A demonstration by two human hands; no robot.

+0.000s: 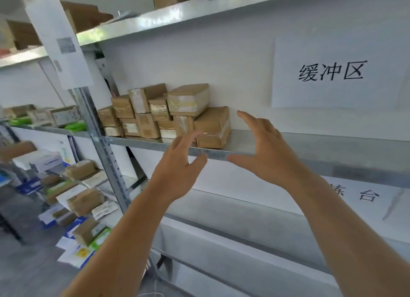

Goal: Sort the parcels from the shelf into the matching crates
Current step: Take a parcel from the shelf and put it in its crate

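Several brown cardboard parcels (pixel 164 112) are stacked on the metal shelf (pixel 288 141) at chest height. The nearest one, a flat brown parcel (pixel 214 126), lies at the right end of the stack. My left hand (pixel 179 163) is raised in front of the shelf edge, fingers spread, just before that parcel's near corner. My right hand (pixel 264 145) is open with thumb and fingers spread wide, a little to the right of the same parcel. Neither hand holds anything.
A white paper sign (pixel 332 72) hangs on the wall behind the shelf's right part. A metal upright (pixel 97 128) stands left of the stack. More boxes and envelopes (pixel 73 192) fill the lower left shelves. A lower shelf (pixel 244 210) runs beneath my arms.
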